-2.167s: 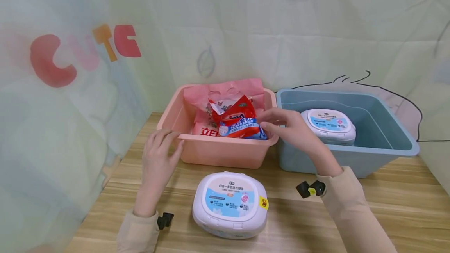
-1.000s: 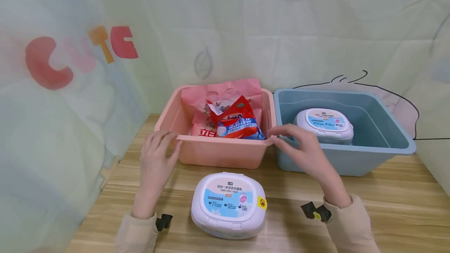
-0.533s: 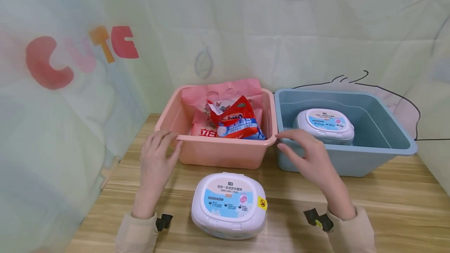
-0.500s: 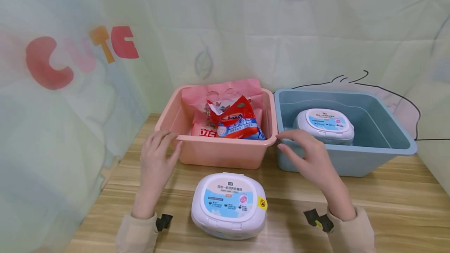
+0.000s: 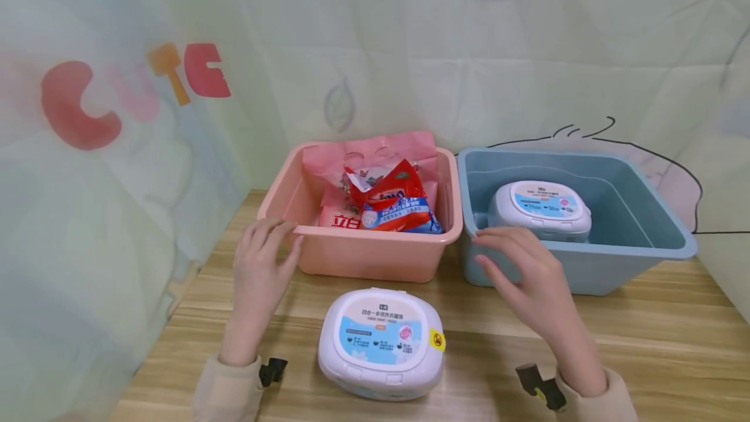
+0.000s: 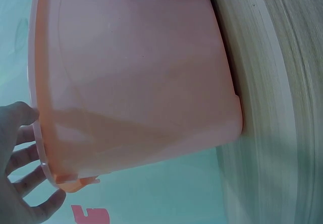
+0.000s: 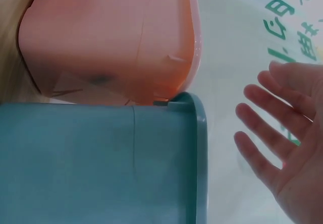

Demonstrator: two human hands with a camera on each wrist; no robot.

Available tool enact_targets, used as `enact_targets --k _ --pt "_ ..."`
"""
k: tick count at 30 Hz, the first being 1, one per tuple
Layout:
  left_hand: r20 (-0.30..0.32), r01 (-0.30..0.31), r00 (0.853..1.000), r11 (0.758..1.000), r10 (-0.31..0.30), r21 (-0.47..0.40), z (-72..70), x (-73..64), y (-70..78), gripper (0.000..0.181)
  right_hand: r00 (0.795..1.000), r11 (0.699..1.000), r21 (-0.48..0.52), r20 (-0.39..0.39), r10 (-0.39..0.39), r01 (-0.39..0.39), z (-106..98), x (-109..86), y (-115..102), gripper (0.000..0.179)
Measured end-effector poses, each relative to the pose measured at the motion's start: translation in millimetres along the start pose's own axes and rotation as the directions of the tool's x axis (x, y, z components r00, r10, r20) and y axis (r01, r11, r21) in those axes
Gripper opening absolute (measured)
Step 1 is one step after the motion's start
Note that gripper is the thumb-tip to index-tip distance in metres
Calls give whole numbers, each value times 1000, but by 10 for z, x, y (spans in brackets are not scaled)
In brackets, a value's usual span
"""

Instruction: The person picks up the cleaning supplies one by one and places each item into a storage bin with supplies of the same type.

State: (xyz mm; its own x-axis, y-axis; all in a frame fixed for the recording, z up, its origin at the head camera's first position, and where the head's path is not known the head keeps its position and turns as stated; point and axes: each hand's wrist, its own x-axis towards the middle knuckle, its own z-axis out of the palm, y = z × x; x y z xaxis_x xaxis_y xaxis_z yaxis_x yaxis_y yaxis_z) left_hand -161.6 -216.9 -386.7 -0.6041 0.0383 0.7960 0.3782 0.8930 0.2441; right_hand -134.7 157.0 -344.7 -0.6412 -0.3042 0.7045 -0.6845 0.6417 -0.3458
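My left hand (image 5: 260,259) is at the left front corner of a pink plastic bin (image 5: 369,254). The left wrist view has its thumb against the rim and its fingers reaching over the edge. Inside that bin, a red and blue detergent bag (image 5: 395,204) leans on a larger pink bag (image 5: 328,165). My right hand (image 5: 530,279) holds nothing; it hovers before the left front corner of a blue-grey bin (image 5: 609,259). Its fingers are spread apart in the right wrist view. A white lidded box of laundry pods (image 5: 381,344) sits on the table between my forearms.
Another white lidded box (image 5: 541,210) lies in the blue-grey bin, beside the left wall. The two bins stand side by side on a wood-grain table (image 5: 662,344). Behind them hangs a printed cloth backdrop (image 5: 398,51), which also covers the left side.
My right hand has drawn back from the red and blue bag, past the pink bin's right corner, to before the blue-grey bin. My left hand has stayed at the rim.
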Motion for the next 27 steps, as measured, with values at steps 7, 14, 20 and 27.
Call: enact_targets --k 7,14,20,27 --pt "-6 -4 1000 1000 4 -5 6 -7 -6 28 995 999 5 -91 -48 48 -41 -89 45 24" --pt "-14 -12 1000 1000 12 -12 11 1 -10 27 988 998 10 -144 -60 62 -106 -136 130 32" --pt "-3 -9 1000 1000 8 -10 9 8 2 29 988 999 -17 -149 -37 34 -182 -181 175 28" --pt "0 -2 1000 1000 2 -5 6 1 0 29 987 999 -51 -159 -9 1 -244 -235 240 40"
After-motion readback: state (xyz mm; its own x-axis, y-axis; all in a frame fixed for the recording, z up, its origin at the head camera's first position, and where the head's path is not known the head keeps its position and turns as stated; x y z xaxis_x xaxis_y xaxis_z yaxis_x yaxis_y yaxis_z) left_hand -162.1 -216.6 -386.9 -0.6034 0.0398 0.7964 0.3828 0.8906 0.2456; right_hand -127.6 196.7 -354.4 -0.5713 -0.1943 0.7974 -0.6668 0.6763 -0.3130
